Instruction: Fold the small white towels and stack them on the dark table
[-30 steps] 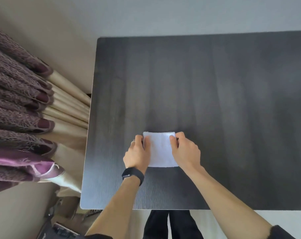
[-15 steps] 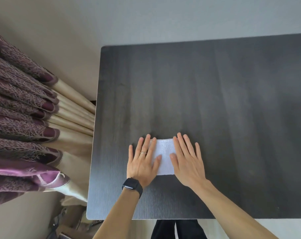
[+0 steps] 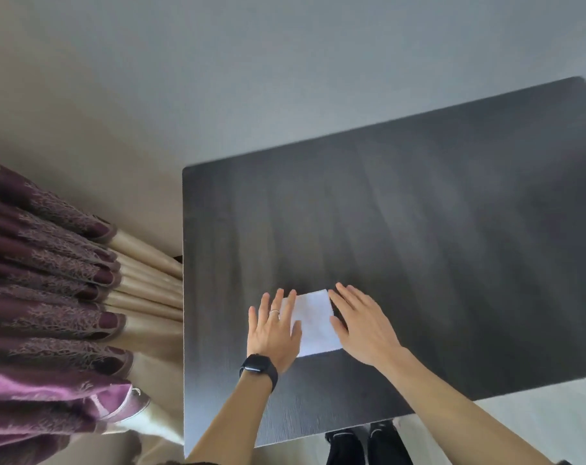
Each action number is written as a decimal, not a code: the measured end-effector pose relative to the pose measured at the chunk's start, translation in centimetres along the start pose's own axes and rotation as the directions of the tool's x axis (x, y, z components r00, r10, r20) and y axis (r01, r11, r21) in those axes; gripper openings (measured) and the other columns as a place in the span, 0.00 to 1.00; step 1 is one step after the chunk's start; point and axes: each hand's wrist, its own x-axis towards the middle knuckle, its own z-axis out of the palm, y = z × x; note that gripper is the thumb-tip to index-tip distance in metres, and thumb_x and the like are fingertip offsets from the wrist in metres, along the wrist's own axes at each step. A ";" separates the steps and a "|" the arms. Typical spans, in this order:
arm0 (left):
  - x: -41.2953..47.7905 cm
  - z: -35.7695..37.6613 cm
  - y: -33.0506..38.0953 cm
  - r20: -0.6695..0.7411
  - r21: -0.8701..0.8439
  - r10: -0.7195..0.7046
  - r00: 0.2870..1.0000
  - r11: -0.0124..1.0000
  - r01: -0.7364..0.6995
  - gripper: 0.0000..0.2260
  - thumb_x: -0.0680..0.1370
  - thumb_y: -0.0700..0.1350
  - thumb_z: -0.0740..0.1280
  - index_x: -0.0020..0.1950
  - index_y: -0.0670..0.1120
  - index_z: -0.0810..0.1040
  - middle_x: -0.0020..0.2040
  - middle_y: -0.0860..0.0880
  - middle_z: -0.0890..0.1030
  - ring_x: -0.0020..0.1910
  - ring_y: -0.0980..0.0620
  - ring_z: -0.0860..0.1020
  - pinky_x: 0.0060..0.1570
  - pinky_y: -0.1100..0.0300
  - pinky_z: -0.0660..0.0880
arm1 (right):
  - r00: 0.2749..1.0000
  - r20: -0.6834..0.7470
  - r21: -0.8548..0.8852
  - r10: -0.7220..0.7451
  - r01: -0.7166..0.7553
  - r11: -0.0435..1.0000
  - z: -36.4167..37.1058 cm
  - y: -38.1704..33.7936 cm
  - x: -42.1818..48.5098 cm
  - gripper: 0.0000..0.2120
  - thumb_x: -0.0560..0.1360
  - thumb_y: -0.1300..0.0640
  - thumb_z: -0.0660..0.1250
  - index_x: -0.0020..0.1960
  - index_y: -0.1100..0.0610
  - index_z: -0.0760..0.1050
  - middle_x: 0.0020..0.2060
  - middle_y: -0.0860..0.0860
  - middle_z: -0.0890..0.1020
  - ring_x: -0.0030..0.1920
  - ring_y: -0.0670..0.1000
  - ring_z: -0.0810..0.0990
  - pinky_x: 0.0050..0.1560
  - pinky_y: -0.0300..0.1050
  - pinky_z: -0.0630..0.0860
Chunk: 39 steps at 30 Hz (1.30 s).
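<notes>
One small white towel [image 3: 315, 322], folded into a narrow rectangle, lies flat on the dark table [image 3: 435, 246] near its front left part. My left hand [image 3: 273, 332], with a ring and a black watch on the wrist, lies flat with straight fingers over the towel's left edge. My right hand [image 3: 362, 322] lies flat with spread fingers along the towel's right edge. Neither hand grips the cloth. Parts of the towel's sides are hidden under my palms.
Purple and beige curtains [image 3: 57, 297] hang just left of the table's left edge. A pale wall rises beyond the far edge. My legs and shoes [image 3: 362, 441] show below the near edge.
My hands went from pinching the towel's sides to lying flat on it. My view has tilted, so the table now appears slanted; my hands have spread slightly apart on the towel.
</notes>
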 end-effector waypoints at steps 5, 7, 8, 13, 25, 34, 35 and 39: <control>-1.1 -4.8 7.3 0.058 -0.043 0.191 0.980 0.981 -0.189 0.25 0.82 0.50 0.54 0.80 0.56 0.54 0.78 0.54 0.61 0.78 0.48 0.55 0.76 0.52 0.51 | 0.969 -0.181 0.245 0.166 -0.119 0.962 -7.7 4.2 -9.2 0.21 0.82 0.46 0.57 0.75 0.45 0.66 0.71 0.40 0.71 0.72 0.43 0.65 0.69 0.39 0.65; -1.9 -6.4 11.9 0.029 -0.054 0.290 0.957 0.956 -0.288 0.24 0.82 0.49 0.55 0.79 0.57 0.57 0.77 0.53 0.63 0.78 0.49 0.56 0.75 0.53 0.52 | 0.920 -0.275 0.317 0.281 -0.189 0.929 -10.8 6.7 -14.0 0.19 0.82 0.46 0.57 0.72 0.45 0.70 0.67 0.39 0.74 0.70 0.42 0.67 0.66 0.36 0.65; -2.5 -7.3 14.6 0.005 -0.060 0.339 0.941 0.939 -0.338 0.24 0.82 0.49 0.56 0.78 0.57 0.58 0.77 0.53 0.63 0.78 0.49 0.56 0.75 0.53 0.52 | 0.881 -0.322 0.353 0.348 -0.229 0.907 -12.2 8.0 -16.8 0.18 0.82 0.46 0.57 0.70 0.46 0.72 0.66 0.39 0.76 0.69 0.43 0.69 0.65 0.35 0.64; -7.2 -10.5 31.3 -0.118 -0.085 0.628 0.770 0.766 -0.637 0.23 0.82 0.50 0.57 0.78 0.58 0.61 0.77 0.51 0.64 0.78 0.49 0.55 0.76 0.53 0.52 | 0.626 -0.519 0.456 0.582 -0.373 0.808 -18.2 15.1 -32.2 0.17 0.81 0.46 0.60 0.69 0.46 0.73 0.64 0.43 0.77 0.66 0.45 0.71 0.63 0.37 0.65; -34.8 -6.8 70.0 -0.230 -0.038 0.970 0.074 0.067 -0.997 0.23 0.77 0.51 0.60 0.73 0.52 0.71 0.72 0.45 0.72 0.72 0.44 0.68 0.69 0.45 0.66 | -0.130 -0.691 0.659 0.711 -0.518 0.546 -20.9 26.0 -72.5 0.17 0.81 0.46 0.60 0.68 0.45 0.74 0.65 0.41 0.77 0.68 0.47 0.68 0.60 0.37 0.65; -50.7 -1.5 90.8 -0.201 -0.034 0.951 -0.234 -0.245 -0.969 0.24 0.77 0.52 0.60 0.74 0.54 0.69 0.72 0.48 0.72 0.71 0.48 0.69 0.69 0.48 0.67 | -0.439 -0.653 0.728 0.617 -0.590 0.350 -20.0 33.3 -93.7 0.15 0.80 0.49 0.65 0.66 0.48 0.76 0.62 0.45 0.79 0.65 0.52 0.72 0.60 0.36 0.63; -51.7 -0.8 92.8 -0.199 -0.043 0.947 -0.253 -0.266 -0.963 0.24 0.77 0.53 0.59 0.74 0.55 0.69 0.72 0.49 0.72 0.71 0.49 0.68 0.69 0.48 0.67 | -0.457 -0.645 0.734 0.613 -0.596 0.327 -20.1 34.3 -95.5 0.15 0.79 0.49 0.65 0.66 0.47 0.76 0.61 0.45 0.79 0.65 0.52 0.71 0.59 0.37 0.64; -55.4 2.3 102.2 -0.184 -0.077 0.928 -0.325 -0.344 -0.936 0.23 0.79 0.51 0.63 0.75 0.55 0.68 0.73 0.50 0.71 0.72 0.50 0.68 0.71 0.50 0.66 | -0.497 -0.644 0.722 0.581 -0.646 0.248 -20.9 41.0 -102.6 0.15 0.79 0.47 0.63 0.64 0.47 0.76 0.61 0.45 0.79 0.63 0.55 0.73 0.58 0.45 0.70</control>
